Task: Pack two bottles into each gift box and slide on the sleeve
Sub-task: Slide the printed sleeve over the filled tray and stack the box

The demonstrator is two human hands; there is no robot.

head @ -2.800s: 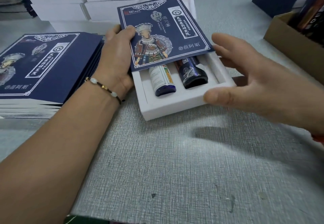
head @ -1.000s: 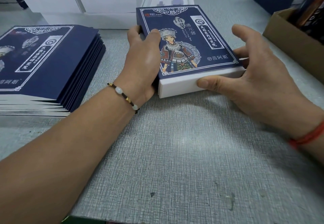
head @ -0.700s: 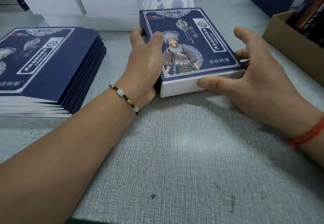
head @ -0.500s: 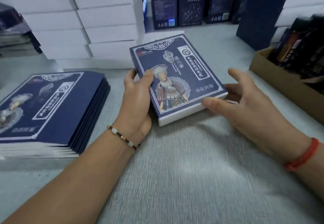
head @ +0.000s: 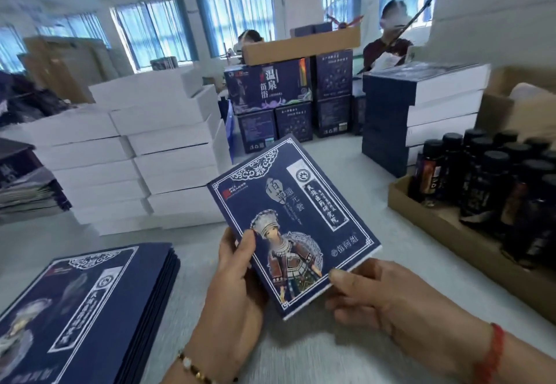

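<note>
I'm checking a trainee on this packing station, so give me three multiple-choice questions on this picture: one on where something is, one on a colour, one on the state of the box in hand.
1. Where is the stack of flat blue sleeves?
A. lower left on the table
B. in the cardboard tray
C. on the white boxes

2. What colour is the string on the right wrist?
A. green
B. red
C. white

3. How is the sleeved gift box?
A. lying open
B. flat on the table
C. held up by the left hand and right hand

Answers: 1 A, the sleeves lie beside the left forearm; 2 B, the string is red; 3 C, both hands grip its near corners.
</note>
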